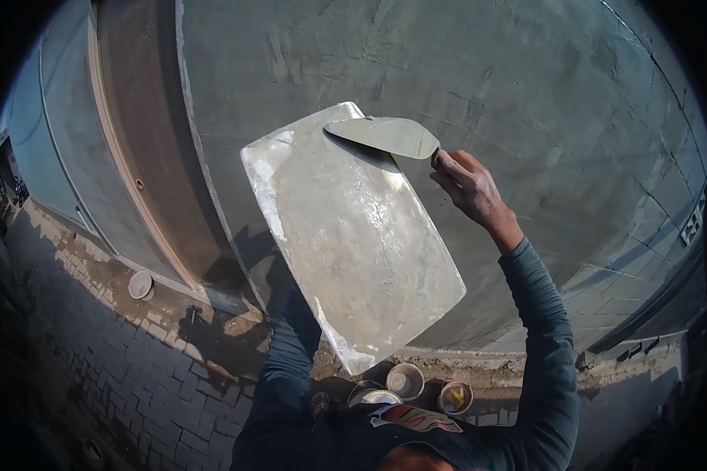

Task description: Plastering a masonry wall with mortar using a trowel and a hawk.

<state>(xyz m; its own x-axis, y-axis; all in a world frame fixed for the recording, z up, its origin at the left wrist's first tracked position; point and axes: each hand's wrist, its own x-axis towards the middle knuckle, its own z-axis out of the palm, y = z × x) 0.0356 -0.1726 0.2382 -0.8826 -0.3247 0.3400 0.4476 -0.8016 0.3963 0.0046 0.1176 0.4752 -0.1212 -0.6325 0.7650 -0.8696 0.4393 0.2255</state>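
A large pale rectangular plasterer's hawk (pixel 361 243) is held up, tilted, in front of me, its face smooth and wet-looking with whitish residue along the left edge. My left sleeve (pixel 288 353) runs up behind it; the left hand supporting it is hidden by the board. My right hand (pixel 475 188) is closed around the handle of a grey trowel with a rounded blade (pixel 389 135). The blade lies over the hawk's upper right edge and casts a shadow there; whether it touches is unclear. Behind both stands a grey plastered wall (pixel 526 102).
Several buckets stand at the wall's foot below me, among them a grey one (pixel 421 382) and one with something yellow inside (pixel 442 396). A whitish bucket (pixel 141 286) sits left, near a brown door panel (pixel 145 118). Paving blocks (pixel 165 392) cover the ground.
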